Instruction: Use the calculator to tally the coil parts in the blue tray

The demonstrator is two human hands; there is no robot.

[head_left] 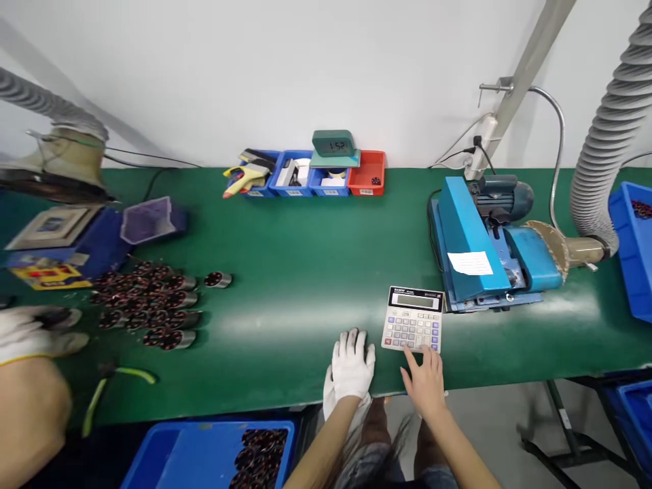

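My left hand (351,367), in a white work glove with darkened fingertips, lies flat near the table's front edge, fingers stretched out. Under it a second white glove (329,394) partly shows; most of it is hidden. My right hand (426,382) is bare, with its fingers spread at the lower edge of a calculator (412,319). Its fingertips reach the bottom keys, and whether they press is too small to tell. The calculator lies face up, its display away from me.
A blue motor machine (473,244) with a hose stands right. Small bins (293,173) and a clock (333,142) line the wall. Wound motor parts (147,299) and green-handled pliers (96,401) lie left, near a co-worker's gloved hand (25,333). A blue crate (178,455) stands below.
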